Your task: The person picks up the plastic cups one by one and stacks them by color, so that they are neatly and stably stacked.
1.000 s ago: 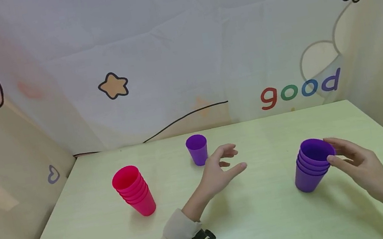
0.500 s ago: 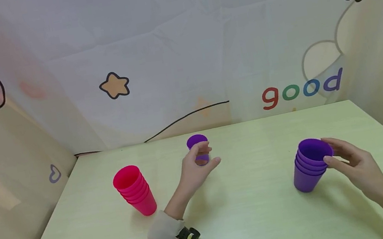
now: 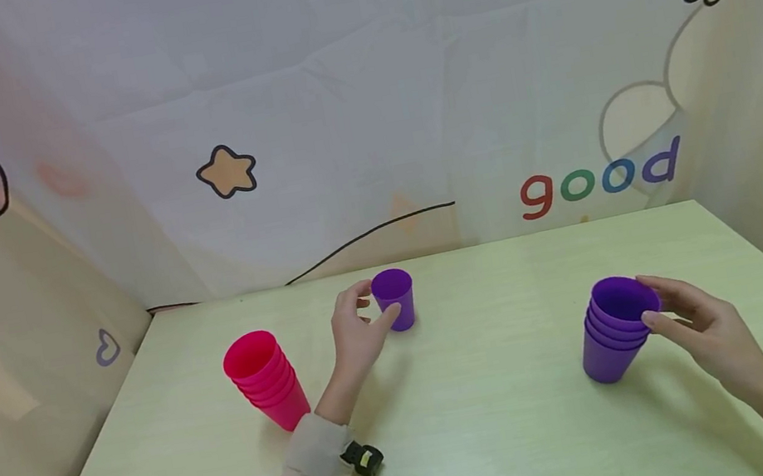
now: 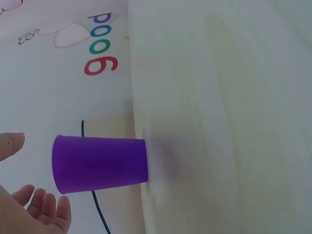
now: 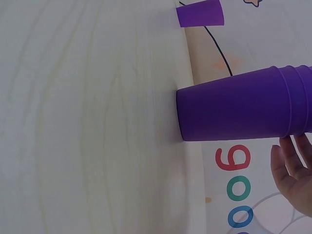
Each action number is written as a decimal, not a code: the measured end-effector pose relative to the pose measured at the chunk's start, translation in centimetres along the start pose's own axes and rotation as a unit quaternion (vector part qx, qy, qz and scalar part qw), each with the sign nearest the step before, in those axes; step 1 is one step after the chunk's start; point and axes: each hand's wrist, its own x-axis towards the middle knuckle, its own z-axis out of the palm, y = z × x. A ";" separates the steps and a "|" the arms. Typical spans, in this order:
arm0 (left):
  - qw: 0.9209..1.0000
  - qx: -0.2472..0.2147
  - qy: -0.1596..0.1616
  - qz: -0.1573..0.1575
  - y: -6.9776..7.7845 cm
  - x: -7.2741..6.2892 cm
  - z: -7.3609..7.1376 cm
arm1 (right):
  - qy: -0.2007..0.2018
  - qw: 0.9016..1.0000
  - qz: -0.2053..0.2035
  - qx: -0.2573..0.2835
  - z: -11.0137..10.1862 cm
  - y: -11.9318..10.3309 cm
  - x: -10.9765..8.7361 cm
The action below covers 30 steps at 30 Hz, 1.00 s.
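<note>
A small purple cup point(image 3: 396, 303) stands upright towards the back of the table. My left hand point(image 3: 357, 336) reaches to its left side, thumb in front and fingers behind. In the left wrist view, the thumb and fingers point(image 4: 48, 209) lie on either side of the cup's mouth, with a gap to its wall. My right hand point(image 3: 716, 333) holds a stack of purple cups point(image 3: 608, 351) at the right of its top rims, between thumb and fingers. Seen from the right wrist, the fingertips point(image 5: 287, 151) meet the rims of the upright stack.
A leaning-looking stack of pink-red cups point(image 3: 279, 394) stands on the left of the pale table point(image 3: 491, 439), close to my left forearm, whose sleeve overlaps its base. A printed cloth point(image 3: 345, 109) hangs behind the table's far edge.
My left hand has moved left, passing in front of the single purple cup to its left side. My right hand and the purple stack have shifted slightly left.
</note>
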 end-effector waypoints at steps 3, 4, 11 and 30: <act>0.999 -0.004 0.001 -0.037 -0.4 0.4 0.1 | -0.001 1.000 -0.002 0.014 0.0 0.0 0.0; 0.999 -0.007 0.001 -0.050 -0.5 0.5 0.1 | -0.002 1.000 -0.003 0.017 0.0 0.0 0.0; 0.996 -0.007 -0.010 -0.093 -0.7 1.3 0.6 | -0.005 1.000 0.002 -0.005 -0.1 -0.1 0.0; 0.990 0.005 -0.024 -0.138 -1.1 2.5 1.7 | -0.014 1.000 0.007 -0.011 -0.4 0.0 0.1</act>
